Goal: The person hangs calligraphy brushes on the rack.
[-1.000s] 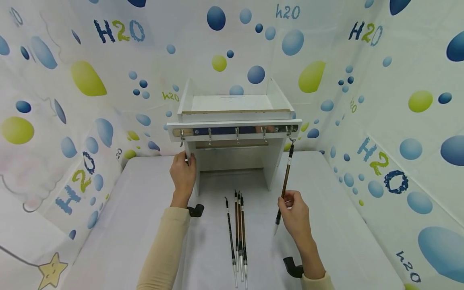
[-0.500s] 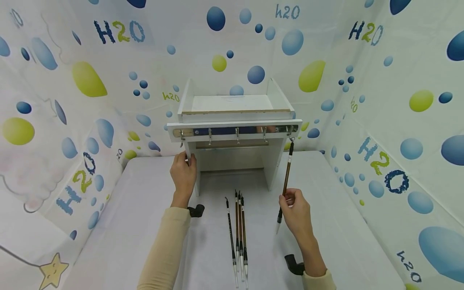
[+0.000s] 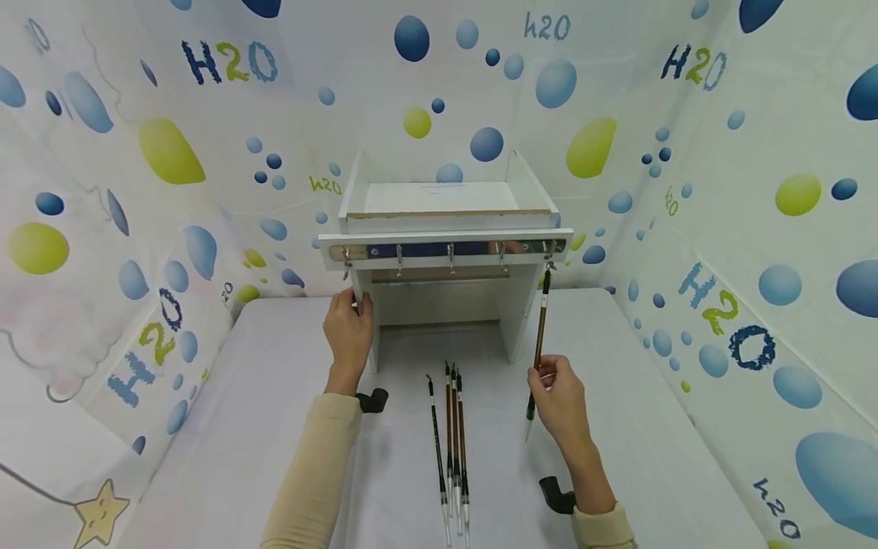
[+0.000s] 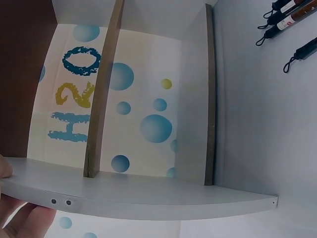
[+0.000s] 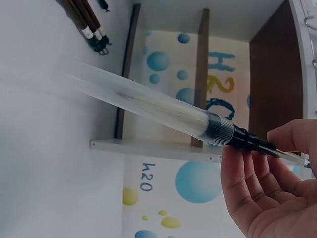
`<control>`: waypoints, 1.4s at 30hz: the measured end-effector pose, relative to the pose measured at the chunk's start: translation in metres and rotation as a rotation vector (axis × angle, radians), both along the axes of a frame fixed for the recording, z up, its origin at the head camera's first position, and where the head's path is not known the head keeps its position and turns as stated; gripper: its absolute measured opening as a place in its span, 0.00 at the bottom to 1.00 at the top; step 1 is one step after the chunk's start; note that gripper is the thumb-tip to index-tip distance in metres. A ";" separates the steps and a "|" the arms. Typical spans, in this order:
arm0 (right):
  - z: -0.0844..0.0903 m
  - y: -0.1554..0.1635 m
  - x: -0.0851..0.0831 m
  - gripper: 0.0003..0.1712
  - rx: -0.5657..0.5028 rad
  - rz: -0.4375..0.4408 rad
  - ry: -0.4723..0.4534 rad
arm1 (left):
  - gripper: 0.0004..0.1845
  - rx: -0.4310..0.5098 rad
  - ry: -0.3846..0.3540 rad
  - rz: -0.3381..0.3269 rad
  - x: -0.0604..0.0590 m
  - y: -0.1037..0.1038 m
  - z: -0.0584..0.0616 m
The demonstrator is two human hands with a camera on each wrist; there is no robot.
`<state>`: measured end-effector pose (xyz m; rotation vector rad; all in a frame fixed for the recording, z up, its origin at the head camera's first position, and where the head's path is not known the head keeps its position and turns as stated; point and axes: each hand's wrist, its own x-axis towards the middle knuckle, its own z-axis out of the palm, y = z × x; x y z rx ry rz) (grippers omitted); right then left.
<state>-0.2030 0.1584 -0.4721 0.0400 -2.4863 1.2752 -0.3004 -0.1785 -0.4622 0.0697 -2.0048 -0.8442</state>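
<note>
A white shelf rack (image 3: 439, 223) stands on the table, with a metal strip of hooks (image 3: 451, 250) along its front. My left hand (image 3: 347, 328) grips the rack's left side panel (image 4: 148, 196), thumb on one face and fingers on the other. Near its lower end, my right hand (image 3: 561, 400) pinches a calligraphy brush (image 3: 541, 328) with a brown handle. The brush stands nearly upright, its tip pointing down inside a clear cap (image 5: 148, 109). Its top loop is at the rightmost hook (image 3: 551, 248); I cannot tell whether it is caught there.
Several more capped brushes (image 3: 456, 435) lie side by side on the white table (image 3: 652, 427), in front of the rack. One darker brush (image 3: 437, 442) lies slightly apart on their left. Patterned sheeting (image 3: 720, 191) stands behind and at the sides.
The brush's top end has shifted slightly left at the rightmost hook, and the right hand has risen a little. My left hand keeps its hold on the rack.
</note>
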 end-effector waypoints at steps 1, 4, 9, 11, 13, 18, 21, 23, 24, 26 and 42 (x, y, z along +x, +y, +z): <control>-0.001 0.000 -0.001 0.14 0.002 0.001 -0.002 | 0.11 0.002 -0.001 0.000 0.000 0.000 -0.001; -0.004 0.001 -0.003 0.14 0.003 0.006 -0.006 | 0.12 0.009 -0.005 0.000 0.001 -0.001 -0.002; -0.010 0.001 -0.009 0.15 -0.001 0.012 -0.032 | 0.12 0.006 0.004 0.005 -0.001 -0.002 -0.002; -0.011 0.001 -0.012 0.15 0.000 0.009 -0.042 | 0.11 -0.001 0.013 0.008 -0.003 -0.002 -0.002; -0.013 0.002 -0.016 0.15 0.004 0.006 -0.049 | 0.11 -0.005 0.023 0.007 -0.004 -0.002 -0.002; -0.016 0.004 -0.028 0.15 0.029 0.010 -0.052 | 0.11 0.001 0.022 0.006 -0.004 -0.001 0.000; -0.019 0.005 -0.035 0.15 0.056 0.019 -0.047 | 0.11 0.007 0.017 0.008 -0.004 -0.001 0.000; -0.021 0.006 -0.040 0.15 0.071 0.021 -0.047 | 0.11 0.008 0.014 0.008 -0.003 -0.001 -0.001; -0.022 0.006 -0.042 0.15 0.079 0.023 -0.048 | 0.11 0.006 0.015 0.009 -0.004 -0.001 -0.002; -0.023 0.007 -0.046 0.15 0.090 0.025 -0.054 | 0.11 0.004 0.014 0.011 -0.003 -0.001 -0.003; -0.029 0.005 -0.061 0.15 0.157 -0.008 -0.055 | 0.12 0.007 -0.013 0.003 -0.002 -0.003 -0.006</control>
